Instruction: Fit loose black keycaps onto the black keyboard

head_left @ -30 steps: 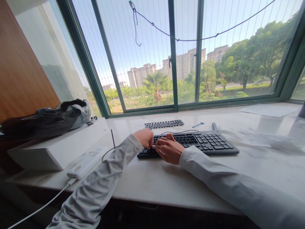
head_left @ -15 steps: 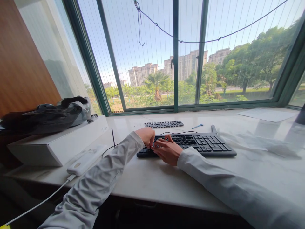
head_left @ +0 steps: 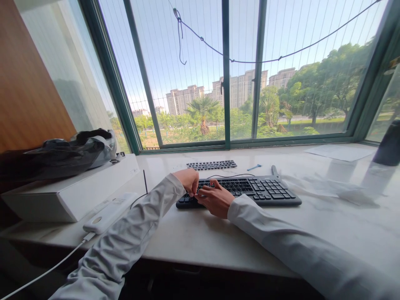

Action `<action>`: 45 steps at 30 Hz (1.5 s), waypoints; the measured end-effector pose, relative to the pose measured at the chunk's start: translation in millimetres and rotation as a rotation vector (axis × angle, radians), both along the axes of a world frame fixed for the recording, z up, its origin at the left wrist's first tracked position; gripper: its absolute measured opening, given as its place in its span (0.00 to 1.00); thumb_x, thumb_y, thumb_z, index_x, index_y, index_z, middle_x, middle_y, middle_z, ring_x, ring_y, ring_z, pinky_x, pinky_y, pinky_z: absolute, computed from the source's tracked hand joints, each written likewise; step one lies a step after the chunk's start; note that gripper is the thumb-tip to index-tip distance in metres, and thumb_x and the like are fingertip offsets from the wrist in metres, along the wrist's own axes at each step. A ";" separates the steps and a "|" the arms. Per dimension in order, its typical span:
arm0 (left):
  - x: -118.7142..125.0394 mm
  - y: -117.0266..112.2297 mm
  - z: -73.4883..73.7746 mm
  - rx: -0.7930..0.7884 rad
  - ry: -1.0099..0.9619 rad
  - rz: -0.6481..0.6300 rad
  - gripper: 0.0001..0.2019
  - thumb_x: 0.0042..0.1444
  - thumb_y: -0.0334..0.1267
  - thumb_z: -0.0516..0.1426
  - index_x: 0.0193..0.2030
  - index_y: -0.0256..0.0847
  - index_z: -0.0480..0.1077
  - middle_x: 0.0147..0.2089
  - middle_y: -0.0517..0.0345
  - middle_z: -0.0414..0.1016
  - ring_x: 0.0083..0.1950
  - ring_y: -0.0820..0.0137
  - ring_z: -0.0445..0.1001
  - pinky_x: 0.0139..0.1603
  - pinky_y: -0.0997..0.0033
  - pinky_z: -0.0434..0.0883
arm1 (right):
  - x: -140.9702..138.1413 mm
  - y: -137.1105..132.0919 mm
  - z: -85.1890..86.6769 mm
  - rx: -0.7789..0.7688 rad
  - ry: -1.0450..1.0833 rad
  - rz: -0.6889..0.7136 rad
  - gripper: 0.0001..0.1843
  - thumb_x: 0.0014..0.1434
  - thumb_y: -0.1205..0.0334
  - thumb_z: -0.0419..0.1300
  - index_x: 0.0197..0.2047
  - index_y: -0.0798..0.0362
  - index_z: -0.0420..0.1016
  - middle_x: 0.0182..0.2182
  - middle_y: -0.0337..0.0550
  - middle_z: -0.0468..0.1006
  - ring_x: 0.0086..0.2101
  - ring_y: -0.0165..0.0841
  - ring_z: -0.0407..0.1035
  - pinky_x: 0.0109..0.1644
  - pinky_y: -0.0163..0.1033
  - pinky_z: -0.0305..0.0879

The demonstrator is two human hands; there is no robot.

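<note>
A black keyboard (head_left: 250,189) lies on the white marble sill (head_left: 203,237) in front of the window. My left hand (head_left: 188,180) rests on its left end with the fingers curled down in a pinch; what they hold is hidden. My right hand (head_left: 215,197) lies beside it on the keys, fingers bent and meeting the left fingertips. Both arms wear pale long sleeves. A loose strip of black keys (head_left: 211,165) lies behind the keyboard.
A white box (head_left: 71,191) with a black bag (head_left: 59,152) on it stands at the left. A white power bank (head_left: 108,212) with a cable lies in front of it. A blue tool (head_left: 254,167), clear plastic (head_left: 328,185), paper (head_left: 339,152) and a dark bottle (head_left: 389,146) are to the right.
Both hands stay together on the keyboard's left end with only small finger motion. The camera has shifted slightly, so the dark bottle at the right shows more.
</note>
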State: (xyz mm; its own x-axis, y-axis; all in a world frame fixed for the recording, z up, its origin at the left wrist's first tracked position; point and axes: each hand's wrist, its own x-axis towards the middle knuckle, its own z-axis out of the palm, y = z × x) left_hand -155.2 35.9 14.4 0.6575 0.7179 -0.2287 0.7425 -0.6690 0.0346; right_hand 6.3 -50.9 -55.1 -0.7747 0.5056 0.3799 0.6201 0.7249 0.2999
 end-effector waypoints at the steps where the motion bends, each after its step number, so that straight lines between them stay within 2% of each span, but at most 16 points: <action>1: -2.3 2.8 -0.7 -0.028 -0.017 -0.005 0.10 0.34 0.32 0.69 0.28 0.45 0.81 0.25 0.59 0.79 0.29 0.70 0.76 0.33 0.76 0.68 | 0.2 0.2 -0.1 0.002 0.003 0.002 0.15 0.67 0.67 0.46 0.49 0.54 0.72 0.39 0.47 0.75 0.42 0.37 0.66 0.54 0.49 0.45; 7: -23.9 19.5 -9.4 -0.223 -0.212 0.011 0.12 0.35 0.40 0.70 0.30 0.43 0.81 0.27 0.62 0.80 0.31 0.72 0.75 0.34 0.78 0.66 | 0.7 0.4 -1.1 0.022 0.007 0.019 0.16 0.67 0.66 0.46 0.52 0.54 0.71 0.39 0.46 0.75 0.41 0.37 0.66 0.53 0.49 0.45; 11: -30.2 21.0 -11.6 -0.245 -0.266 -0.007 0.10 0.38 0.37 0.69 0.32 0.40 0.81 0.27 0.64 0.80 0.33 0.73 0.74 0.35 0.79 0.65 | 1.5 0.7 -1.0 0.016 0.015 0.025 0.15 0.66 0.66 0.47 0.50 0.55 0.71 0.38 0.47 0.75 0.42 0.37 0.66 0.53 0.50 0.44; 17: -31.8 22.1 -13.2 -0.279 -0.280 -0.022 0.10 0.40 0.34 0.68 0.33 0.37 0.80 0.28 0.65 0.79 0.34 0.73 0.72 0.38 0.79 0.64 | 1.9 2.1 0.1 -0.018 0.053 0.015 0.16 0.68 0.62 0.47 0.54 0.52 0.69 0.40 0.47 0.75 0.42 0.37 0.66 0.52 0.50 0.43; 23: -31.1 30.1 -15.8 -0.314 -0.262 -0.015 0.13 0.38 0.40 0.69 0.33 0.37 0.80 0.27 0.62 0.78 0.30 0.75 0.69 0.36 0.76 0.63 | -2.3 0.9 1.3 -0.044 0.070 -0.010 0.16 0.68 0.61 0.46 0.51 0.53 0.72 0.40 0.48 0.74 0.42 0.36 0.66 0.50 0.49 0.42; 29: -21.5 28.6 -10.4 -0.207 -0.197 0.007 0.13 0.30 0.41 0.72 0.27 0.44 0.80 0.25 0.64 0.77 0.31 0.73 0.71 0.37 0.75 0.64 | -2.1 0.2 0.3 -0.055 0.101 -0.009 0.16 0.68 0.61 0.46 0.49 0.52 0.73 0.40 0.46 0.74 0.42 0.36 0.65 0.50 0.49 0.41; 34: -19.2 24.2 -9.3 -0.179 -0.181 0.004 0.12 0.31 0.40 0.71 0.26 0.44 0.80 0.25 0.64 0.77 0.32 0.73 0.72 0.36 0.76 0.64 | -2.0 0.1 0.0 -0.066 0.126 -0.011 0.15 0.68 0.60 0.47 0.48 0.51 0.74 0.40 0.47 0.74 0.42 0.36 0.65 0.50 0.48 0.42; 41: -21.0 17.5 -9.4 -0.135 -0.247 -0.061 0.10 0.35 0.30 0.69 0.28 0.40 0.80 0.21 0.68 0.75 0.30 0.75 0.70 0.34 0.79 0.62 | -8.5 -3.3 1.2 -0.062 0.145 -0.045 0.15 0.67 0.61 0.47 0.47 0.51 0.75 0.38 0.46 0.75 0.41 0.36 0.65 0.50 0.48 0.44; 45: -20.3 17.6 -11.7 -0.127 -0.251 -0.074 0.09 0.34 0.31 0.69 0.27 0.41 0.80 0.22 0.67 0.76 0.29 0.74 0.71 0.32 0.78 0.62 | -10.1 -3.4 -0.4 -0.020 0.140 -0.055 0.15 0.67 0.61 0.48 0.44 0.51 0.76 0.39 0.46 0.75 0.41 0.36 0.65 0.50 0.49 0.44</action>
State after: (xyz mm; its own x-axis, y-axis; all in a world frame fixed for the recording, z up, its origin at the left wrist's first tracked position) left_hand -175.5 53.5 2.8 0.7544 0.6420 -0.1369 0.6494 -0.6995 0.2983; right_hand -3.8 -54.3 -55.5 -0.6861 0.5542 0.4713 0.6936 0.6939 0.1937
